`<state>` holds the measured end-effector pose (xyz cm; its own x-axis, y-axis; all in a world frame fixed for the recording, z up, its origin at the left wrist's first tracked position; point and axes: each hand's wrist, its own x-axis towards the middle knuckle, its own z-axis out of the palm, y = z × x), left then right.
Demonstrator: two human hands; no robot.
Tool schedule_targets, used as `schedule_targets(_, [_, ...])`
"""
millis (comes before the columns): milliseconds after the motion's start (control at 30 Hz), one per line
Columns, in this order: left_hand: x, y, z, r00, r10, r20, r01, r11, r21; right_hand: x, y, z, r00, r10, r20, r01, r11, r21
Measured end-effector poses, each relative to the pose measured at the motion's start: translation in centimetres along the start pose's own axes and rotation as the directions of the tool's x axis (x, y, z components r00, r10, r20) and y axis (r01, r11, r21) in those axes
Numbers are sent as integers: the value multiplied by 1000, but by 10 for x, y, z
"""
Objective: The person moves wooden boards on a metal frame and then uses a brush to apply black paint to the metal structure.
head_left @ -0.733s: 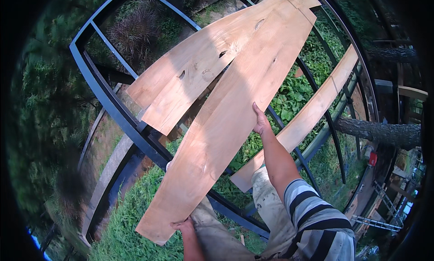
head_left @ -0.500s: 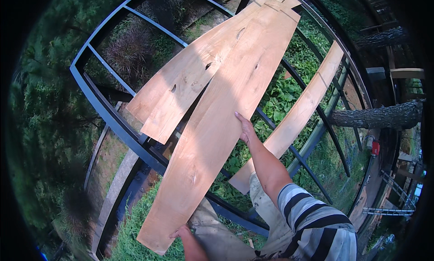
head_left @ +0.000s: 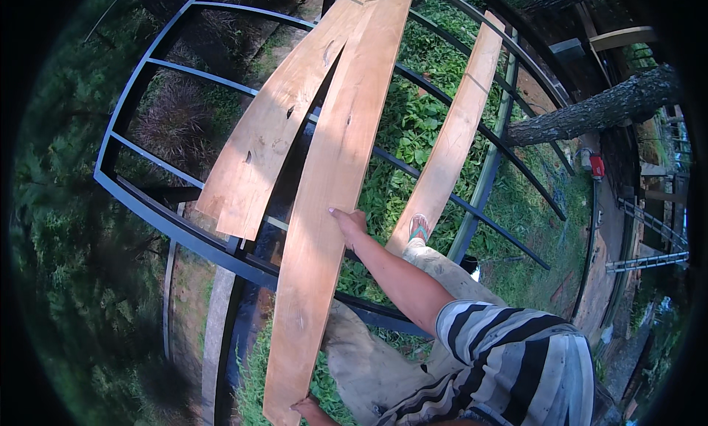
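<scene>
A long wooden plank (head_left: 313, 256) runs from near my body up toward the far end of a dark metal frame (head_left: 158, 223). My right hand (head_left: 349, 227) grips its right edge about midway, thumb lying on the top face and the other fingers hidden beneath. At the plank's near end, my left hand (head_left: 304, 407) is closed on the right edge, mostly cut off by the picture's lower rim. Just left of this plank, other wooden boards (head_left: 258, 138) lie across the frame, separated from it by a narrow dark gap that closes toward the far end.
My sandalled foot (head_left: 418, 227) stands on a narrower plank (head_left: 450, 142) to the right. Green plants (head_left: 402, 138) show below between the frame's bars. A tree trunk (head_left: 597, 109) rises at the right, near a red object (head_left: 597, 167). A grey beam (head_left: 217, 337) lies lower left.
The held plank has turned to point more straight ahead, and its gap from the left boards has widened. My right hand's grip looks nearer to me along it. The view has shifted too.
</scene>
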<state>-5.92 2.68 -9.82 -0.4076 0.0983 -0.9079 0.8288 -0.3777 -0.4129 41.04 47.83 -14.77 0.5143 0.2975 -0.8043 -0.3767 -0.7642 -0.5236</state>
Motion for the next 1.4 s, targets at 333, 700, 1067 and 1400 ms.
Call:
schedule_targets(333, [-12,24,-6,995,-55,88,69,982,-174,47,22,60,977,-206,-51,204,978,-49])
schedule_targets(700, [-22,26,-38,909,192,370,-384,729,566,68,-27,38,994,-99,56,83,966,243])
schedule_targets(1067, [-112,-53,-101,629,14,777,-264,-937,230,-90,7,-11,998,-60,-26,65,961,270])
schedule_targets(1400, [-143,-130,-174,975,-102,199,-63,-979,-194,-232,58,-123,971,198,131,-234,895,381])
